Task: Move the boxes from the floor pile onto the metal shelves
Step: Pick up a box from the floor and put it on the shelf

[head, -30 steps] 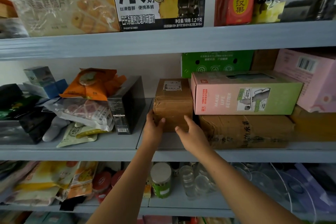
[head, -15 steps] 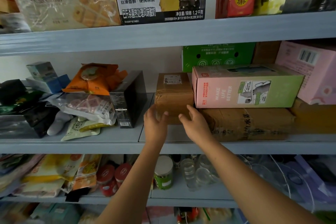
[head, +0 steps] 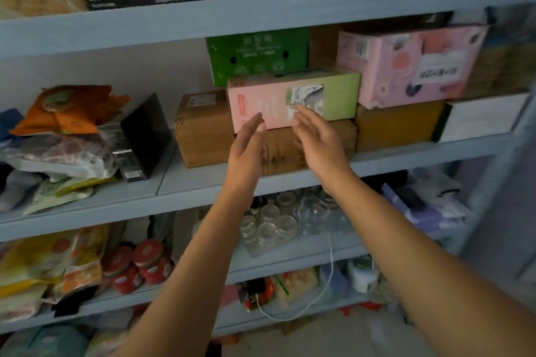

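Observation:
A small brown cardboard box [head: 203, 130] stands on the middle grey metal shelf [head: 203, 185], against a pink-and-green box [head: 293, 95] that lies on a longer brown carton [head: 290, 151]. My left hand [head: 246, 151] and my right hand [head: 316, 139] hover side by side in front of these boxes, fingers straight and relaxed, holding nothing. Both are off the small brown box and to its right. No floor pile of boxes is in sight.
A black box [head: 145, 136] and food bags [head: 63, 151] fill the shelf's left part. A large pink box [head: 412, 64], a green box [head: 255, 55] and a white box [head: 478, 116] sit to the right. Glass jars [head: 275, 226] and red-lidded jars [head: 139, 264] stand on lower shelves.
Both hands have left the small brown box and drawn back to the right, now open in the air. The view has swung down and to the right.

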